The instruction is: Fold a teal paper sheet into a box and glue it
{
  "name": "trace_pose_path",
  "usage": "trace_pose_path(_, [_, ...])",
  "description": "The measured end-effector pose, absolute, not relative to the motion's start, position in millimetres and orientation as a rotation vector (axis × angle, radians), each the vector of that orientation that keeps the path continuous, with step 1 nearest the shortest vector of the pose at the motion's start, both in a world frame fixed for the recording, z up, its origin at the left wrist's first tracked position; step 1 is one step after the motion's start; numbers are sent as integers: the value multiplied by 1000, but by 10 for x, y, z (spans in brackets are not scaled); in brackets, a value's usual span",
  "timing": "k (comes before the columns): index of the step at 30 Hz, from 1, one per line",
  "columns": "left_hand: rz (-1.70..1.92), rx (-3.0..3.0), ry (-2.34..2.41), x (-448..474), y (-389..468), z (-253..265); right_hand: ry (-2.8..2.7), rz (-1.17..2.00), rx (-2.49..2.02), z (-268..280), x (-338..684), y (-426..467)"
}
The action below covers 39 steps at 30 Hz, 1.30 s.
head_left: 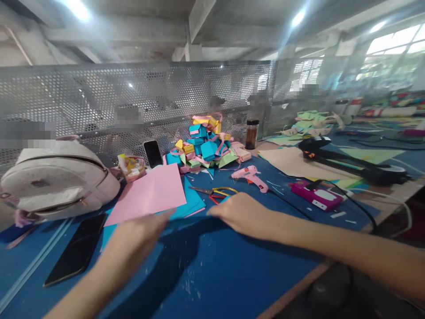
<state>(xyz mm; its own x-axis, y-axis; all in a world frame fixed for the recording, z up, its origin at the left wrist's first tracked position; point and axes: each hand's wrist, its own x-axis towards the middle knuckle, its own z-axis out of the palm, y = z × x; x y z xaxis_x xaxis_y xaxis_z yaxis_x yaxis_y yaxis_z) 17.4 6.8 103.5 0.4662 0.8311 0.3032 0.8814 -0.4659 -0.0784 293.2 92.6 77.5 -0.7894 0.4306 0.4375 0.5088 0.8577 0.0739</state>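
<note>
My left hand (pixel 141 235), smeared by motion, reaches over the near edge of a pink paper sheet (pixel 151 192). Whether it grips anything is unclear. Blue paper sheets (pixel 194 201) lie partly under the pink one. My right hand (pixel 241 212) is low over the table with fingers curled together; what they hold, if anything, is hidden. Just beyond it lie scissors with yellow handles (pixel 224 191) and a red-handled tool (pixel 214 200), partly covered by the hand. A pink glue gun (pixel 250 176) rests farther back, its black cord trailing right.
A heap of folded paper boxes (pixel 207 148) stands at the back beside a lidded jar (pixel 252 134). Leftward are a white backpack (pixel 63 177), a black phone (pixel 78 248) and an upright phone (pixel 153 153). On the right are a purple power strip (pixel 315 195), cords and a black stand (pixel 352 164).
</note>
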Motion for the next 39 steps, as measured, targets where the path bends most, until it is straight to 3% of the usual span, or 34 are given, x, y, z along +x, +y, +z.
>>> trace_pose_path(2, [-952,-2334,-1612,42,155,1362,-2609,-61,-685,967,2971,1039])
trace_pose_path(5, [-1647,-2191,-1741,-30,218,1568,-2211,843,-750,1129,2986,1138])
trace_pose_path(7, [-1794,-2307,-1889,12,216,1473,-1899,1225,-740,1131,2956,1141])
trace_pose_path(10, [-1710,-2709,-2190,167,174,1145,-1677,1473,-678,1047,2874,1093])
trace_pose_path(19, [-1552,-2972,-2367,521,101,802,-1523,1654,-661,917,2731,969])
trace_pose_path(34, [-1798,-2561,-2527,294,213,785,-1540,1790,-604,743,2618,940])
trace_pose_path(39, [-1499,-2623,-2652,17,272,719,-1584,1704,-672,666,2711,1064])
